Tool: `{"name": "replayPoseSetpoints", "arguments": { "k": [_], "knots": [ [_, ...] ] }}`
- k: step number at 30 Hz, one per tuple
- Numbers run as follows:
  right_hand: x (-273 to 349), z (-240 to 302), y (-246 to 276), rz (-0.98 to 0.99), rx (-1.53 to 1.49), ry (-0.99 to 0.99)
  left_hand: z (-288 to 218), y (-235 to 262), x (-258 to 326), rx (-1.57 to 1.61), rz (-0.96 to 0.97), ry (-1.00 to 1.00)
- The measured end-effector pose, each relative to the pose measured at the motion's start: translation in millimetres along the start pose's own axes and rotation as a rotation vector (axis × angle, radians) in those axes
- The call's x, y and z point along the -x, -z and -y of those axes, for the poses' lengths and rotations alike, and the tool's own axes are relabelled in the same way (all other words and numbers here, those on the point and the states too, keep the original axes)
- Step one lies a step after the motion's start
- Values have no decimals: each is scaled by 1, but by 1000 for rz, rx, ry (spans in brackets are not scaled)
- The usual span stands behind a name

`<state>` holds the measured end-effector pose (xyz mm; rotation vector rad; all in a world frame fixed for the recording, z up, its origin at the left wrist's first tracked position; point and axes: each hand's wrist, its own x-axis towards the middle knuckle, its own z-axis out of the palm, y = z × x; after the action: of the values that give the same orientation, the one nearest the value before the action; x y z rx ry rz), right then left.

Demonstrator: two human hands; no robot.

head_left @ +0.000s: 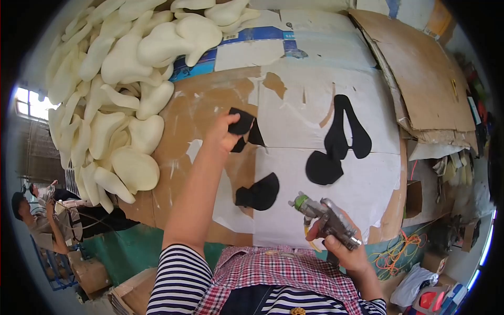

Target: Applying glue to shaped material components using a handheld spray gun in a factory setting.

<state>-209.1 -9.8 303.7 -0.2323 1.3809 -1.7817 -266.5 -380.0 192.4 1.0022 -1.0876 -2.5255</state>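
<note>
My left hand is closed on a black fabric piece over the cardboard-covered table, with the thumb on top of it. Just beyond and below that piece lies another black piece, partly hidden. A spray gun with a green ring at its nozzle is gripped in my right hand near the table's front edge, its nozzle toward the left. Between my hands rests a curved black piece. Farther right, a forked black piece overlaps a rounded black piece.
Cream foam pads are heaped at the left and far left. Cardboard sheets lie stacked at the right. An orange hose is coiled at the lower right beside a white plastic bag. Another person sits at the far left.
</note>
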Motion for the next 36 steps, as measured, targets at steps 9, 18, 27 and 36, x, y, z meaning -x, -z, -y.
{"name": "replayPoseSetpoints", "arguments": {
  "k": [9,18,27,36],
  "knots": [
    [-17,-4,-123,-257,15,257,-104,31,-80,174,53,-326],
    [-34,-21,-167,-176,194,97,26,187,-121,115,-295,168],
    [-88,-12,-172,-76,362,222,31,172,-72,-155,-305,162],
    [-104,-2,-165,-50,535,260,18,167,-47,-1216,-461,-37]
  ]
}}
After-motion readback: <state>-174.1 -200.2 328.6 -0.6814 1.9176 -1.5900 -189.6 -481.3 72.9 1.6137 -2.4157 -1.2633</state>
